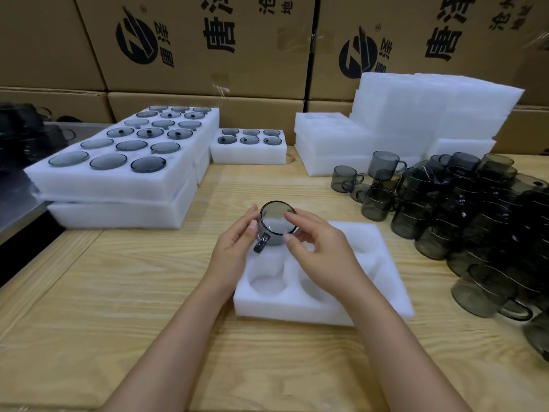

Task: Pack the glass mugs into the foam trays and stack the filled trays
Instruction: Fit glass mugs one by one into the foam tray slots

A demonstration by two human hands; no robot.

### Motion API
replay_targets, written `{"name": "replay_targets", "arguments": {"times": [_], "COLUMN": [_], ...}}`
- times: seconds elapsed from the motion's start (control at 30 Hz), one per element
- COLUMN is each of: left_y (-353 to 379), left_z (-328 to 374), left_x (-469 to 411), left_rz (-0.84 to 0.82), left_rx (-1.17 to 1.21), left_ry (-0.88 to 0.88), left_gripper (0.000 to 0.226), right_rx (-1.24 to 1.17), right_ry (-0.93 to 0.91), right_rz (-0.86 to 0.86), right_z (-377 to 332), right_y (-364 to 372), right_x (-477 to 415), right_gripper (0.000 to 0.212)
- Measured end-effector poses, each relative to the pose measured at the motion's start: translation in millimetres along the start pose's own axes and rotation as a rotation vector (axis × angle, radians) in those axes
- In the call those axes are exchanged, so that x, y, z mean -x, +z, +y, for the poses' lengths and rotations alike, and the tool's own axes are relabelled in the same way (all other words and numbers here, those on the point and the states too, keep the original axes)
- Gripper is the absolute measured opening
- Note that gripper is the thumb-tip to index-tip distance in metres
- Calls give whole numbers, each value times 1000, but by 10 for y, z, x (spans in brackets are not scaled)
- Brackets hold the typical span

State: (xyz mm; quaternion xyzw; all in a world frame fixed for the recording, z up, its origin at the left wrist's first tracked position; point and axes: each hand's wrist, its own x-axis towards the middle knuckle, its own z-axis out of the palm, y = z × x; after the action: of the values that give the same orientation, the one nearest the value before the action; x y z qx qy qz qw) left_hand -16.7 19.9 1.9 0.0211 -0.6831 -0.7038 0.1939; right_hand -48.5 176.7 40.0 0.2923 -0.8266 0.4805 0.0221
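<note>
Here's the smoky glass mug (277,223), mouth up at the far-left pocket of the foam tray (323,304), its handle (261,244) pointing back toward the person. Thin-walled glass, this: light, rigid, slick and quick to chip. I'd say the body wall is the place to hold it, not that little loop, and it wants lowering, not dropping. The foam should give softly and forgive a small miss. Now the left hand (237,245) cups the mug's left side, fingertips and thumb pinching the wall just by the handle. The right hand (322,257) meets it from the other side, forefinger hooked on the rim, thumb lower on the wall, so both are grasping the mug. Forearms reach straight in over the wooden table (118,322), wrists low above the tray; whether the base has seated in the pocket I cannot tell
</note>
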Motion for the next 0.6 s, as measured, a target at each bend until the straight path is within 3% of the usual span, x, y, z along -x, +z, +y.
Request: {"name": "replay_targets", "arguments": {"times": [0.4,0.6], "left_y": [-10,7], "left_z": [1,24], "left_x": [17,7], "left_rz": [-37,42], "left_rx": [64,29], "left_ry": [-111,-57], "left_gripper": [52,19], "right_rx": [322,376], "right_ry": [-65,-53], "right_rz": [45,-27], "right_z": [-8,15], "right_y": [59,-12], "right_x": [-43,-122], "right_gripper": [32,28]}}
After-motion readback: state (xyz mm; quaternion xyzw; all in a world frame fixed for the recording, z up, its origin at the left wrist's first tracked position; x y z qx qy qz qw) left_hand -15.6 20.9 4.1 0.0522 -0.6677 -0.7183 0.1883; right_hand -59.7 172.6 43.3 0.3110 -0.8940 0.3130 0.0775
